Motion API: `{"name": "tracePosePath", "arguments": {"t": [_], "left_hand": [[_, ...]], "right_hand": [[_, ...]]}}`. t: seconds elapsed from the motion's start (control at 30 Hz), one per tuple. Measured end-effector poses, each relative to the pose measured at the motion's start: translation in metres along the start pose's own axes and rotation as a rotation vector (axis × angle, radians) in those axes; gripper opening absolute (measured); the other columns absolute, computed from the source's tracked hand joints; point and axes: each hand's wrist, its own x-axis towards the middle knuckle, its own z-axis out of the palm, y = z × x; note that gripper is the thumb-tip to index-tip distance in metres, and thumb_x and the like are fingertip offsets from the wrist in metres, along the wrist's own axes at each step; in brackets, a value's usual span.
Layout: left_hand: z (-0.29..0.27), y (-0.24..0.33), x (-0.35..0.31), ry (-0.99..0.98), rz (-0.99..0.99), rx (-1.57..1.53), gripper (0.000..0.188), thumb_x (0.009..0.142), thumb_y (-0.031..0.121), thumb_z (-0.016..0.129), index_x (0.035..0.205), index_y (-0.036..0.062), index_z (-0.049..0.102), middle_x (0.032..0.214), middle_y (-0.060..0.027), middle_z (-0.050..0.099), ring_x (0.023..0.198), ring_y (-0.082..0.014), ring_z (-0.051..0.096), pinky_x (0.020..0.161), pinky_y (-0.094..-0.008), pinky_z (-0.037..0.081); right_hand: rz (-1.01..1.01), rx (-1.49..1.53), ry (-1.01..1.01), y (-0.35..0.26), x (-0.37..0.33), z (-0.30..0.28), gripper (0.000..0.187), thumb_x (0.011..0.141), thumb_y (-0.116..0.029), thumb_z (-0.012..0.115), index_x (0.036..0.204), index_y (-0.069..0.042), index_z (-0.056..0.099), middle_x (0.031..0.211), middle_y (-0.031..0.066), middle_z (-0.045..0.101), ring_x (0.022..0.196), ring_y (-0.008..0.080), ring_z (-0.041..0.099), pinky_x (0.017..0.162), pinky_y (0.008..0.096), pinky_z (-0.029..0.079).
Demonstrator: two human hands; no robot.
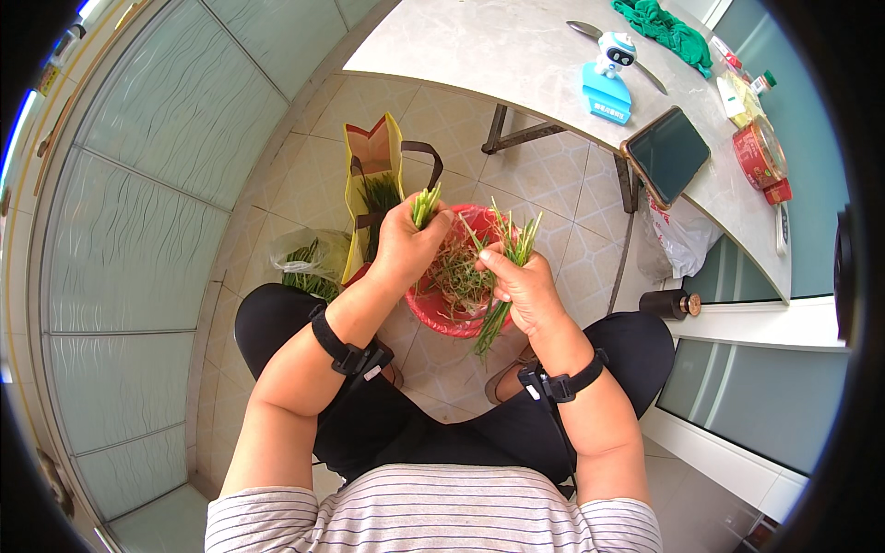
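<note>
My left hand (407, 241) is closed round a small bunch of green chive-like stems (425, 208), their pale cut ends pointing up. In my right hand (530, 293) is a looser bunch of the same greens (522, 243); its leaf ends hang below the fingers, and stray wispy bits stick out at the top. Both hands are held over a red basin (444, 325), which holds a heap of tangled brownish and green trimmings (458, 275). Beyond my left forearm stands a yellow-edged tote bag (372, 153) with dark green leaves inside.
A clear plastic bag of greens (312, 262) lies left of the tote. At the right, a table (479, 55) carries a phone (668, 155), a small toy robot (615, 55) and a green cloth (666, 35). Glass-panelled cabinets (138, 230) line the left; a dark bottle (666, 304) sits right of my knee.
</note>
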Motion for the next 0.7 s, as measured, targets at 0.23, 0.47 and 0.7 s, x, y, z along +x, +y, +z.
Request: {"name": "tracePosePath", "arguments": {"t": [0.23,0.47,0.7], "left_hand": [[-0.008,-0.019,0.010,0.120,-0.017,0.024,0.008,0.088,0.008,0.059,0.081,0.0035,0.060,0.066,0.0045,0.053,0.057,-0.0033,0.045,0.051,-0.0212,0.036],[0.001,-0.013,0.000,-0.045,-0.068,0.025,0.005,0.084,0.006,0.063,0.084,0.0005,0.063,0.070,0.0016,0.059,0.063,-0.0059,0.051,0.057,-0.0217,0.042],[0.013,0.000,-0.009,-0.095,-0.099,0.177,0.009,0.079,0.007,0.068,0.082,0.0011,0.062,0.069,0.0009,0.059,0.063,-0.0052,0.050,0.058,-0.0230,0.043]], "right_hand": [[-0.038,-0.070,0.038,0.001,0.000,-0.003,0.010,0.081,-0.013,0.070,0.084,-0.006,0.063,0.078,0.0014,0.063,0.058,0.0045,0.047,0.049,0.0193,0.035],[-0.159,-0.082,0.141,0.008,0.003,0.000,0.010,0.077,-0.005,0.072,0.083,-0.003,0.064,0.078,-0.0001,0.062,0.067,0.0091,0.056,0.064,0.0234,0.046],[-0.394,-0.380,0.268,0.017,0.009,-0.003,0.009,0.078,-0.004,0.071,0.083,-0.001,0.064,0.073,0.0006,0.061,0.064,0.0076,0.056,0.058,0.0225,0.046]]}}
